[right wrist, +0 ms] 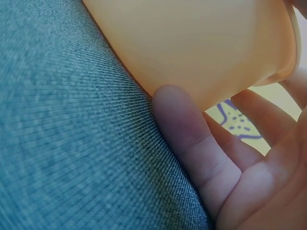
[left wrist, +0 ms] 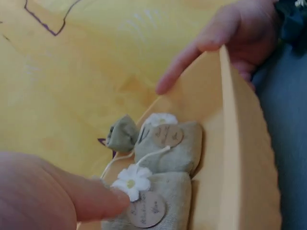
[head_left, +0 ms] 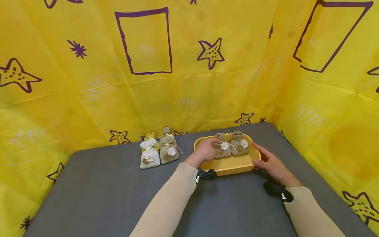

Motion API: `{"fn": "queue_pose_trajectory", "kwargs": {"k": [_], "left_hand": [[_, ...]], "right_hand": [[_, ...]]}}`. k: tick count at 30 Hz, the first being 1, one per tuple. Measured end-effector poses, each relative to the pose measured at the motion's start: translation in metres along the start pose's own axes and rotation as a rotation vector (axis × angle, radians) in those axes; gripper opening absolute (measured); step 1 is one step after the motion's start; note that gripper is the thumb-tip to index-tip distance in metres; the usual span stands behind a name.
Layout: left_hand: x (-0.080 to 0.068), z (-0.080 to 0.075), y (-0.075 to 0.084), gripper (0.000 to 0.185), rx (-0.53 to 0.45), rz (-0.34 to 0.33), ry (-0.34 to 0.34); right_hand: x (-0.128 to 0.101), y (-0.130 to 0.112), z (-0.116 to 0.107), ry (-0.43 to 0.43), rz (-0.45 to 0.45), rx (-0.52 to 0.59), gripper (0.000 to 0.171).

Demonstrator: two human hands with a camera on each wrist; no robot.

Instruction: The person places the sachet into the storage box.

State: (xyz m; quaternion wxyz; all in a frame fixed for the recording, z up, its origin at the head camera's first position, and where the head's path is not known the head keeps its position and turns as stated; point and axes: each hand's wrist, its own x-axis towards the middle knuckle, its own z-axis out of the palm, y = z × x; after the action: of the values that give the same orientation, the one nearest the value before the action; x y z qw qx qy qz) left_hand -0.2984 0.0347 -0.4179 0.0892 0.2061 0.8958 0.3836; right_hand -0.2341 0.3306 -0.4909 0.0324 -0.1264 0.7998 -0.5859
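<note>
A yellow tray [head_left: 234, 170] with rounded corners stands at the back right, two grey-brown drawstring sachets side by side in it. The left hand [head_left: 205, 151] reaches over the tray's left side and grips the left sachet [head_left: 223, 154]; its thumb [left wrist: 98, 199] lies by the white flower [left wrist: 132, 182] and round tag, while its other fingers are mostly hidden. Beside that one sits the right sachet [head_left: 239, 148], also with a flower and cord. At the tray's right end, the right hand [head_left: 273, 168] holds the wall, thumb [right wrist: 180, 120] low outside and fingers along the rim.
Left of the tray, a white sachet [head_left: 150, 154] and a brown sachet [head_left: 168, 153] stand in front, with a yellow one [head_left: 150, 135] and another brown one [head_left: 167, 130] partly hidden behind. A grey cloth [head_left: 112, 191] covers the table; yellow patterned fabric [head_left: 189, 89] encloses its back and sides.
</note>
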Motion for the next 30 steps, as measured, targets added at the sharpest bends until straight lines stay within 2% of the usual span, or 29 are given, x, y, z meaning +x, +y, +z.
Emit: {"fn": "queue_pose_trajectory", "kwargs": {"k": [2,7,14,23,27,30], "left_hand": [[-0.001,0.001,0.001,0.035,-0.008,-0.037,0.001],[0.0,0.008,0.003,0.044,-0.097,-0.1,-0.054],[0.002,0.023,0.002,0.056,-0.173,-0.132,-0.06],[0.003,0.027,0.002,0.059,-0.216,-0.176,-0.058],[-0.002,0.028,0.009,0.064,-0.259,-0.18,-0.057],[-0.007,0.03,0.02,0.073,-0.276,-0.211,-0.069]], "right_hand": [[0.001,-0.001,0.0,-0.001,-0.002,0.002,0.068],[0.001,-0.002,-0.001,-0.002,-0.003,0.005,0.068],[0.002,0.0,-0.001,-0.007,-0.015,0.017,0.068],[0.003,0.0,0.001,-0.002,-0.012,0.034,0.068],[0.003,0.0,0.002,-0.001,-0.006,0.033,0.068],[0.003,0.0,0.001,-0.001,-0.003,0.026,0.068]]}}
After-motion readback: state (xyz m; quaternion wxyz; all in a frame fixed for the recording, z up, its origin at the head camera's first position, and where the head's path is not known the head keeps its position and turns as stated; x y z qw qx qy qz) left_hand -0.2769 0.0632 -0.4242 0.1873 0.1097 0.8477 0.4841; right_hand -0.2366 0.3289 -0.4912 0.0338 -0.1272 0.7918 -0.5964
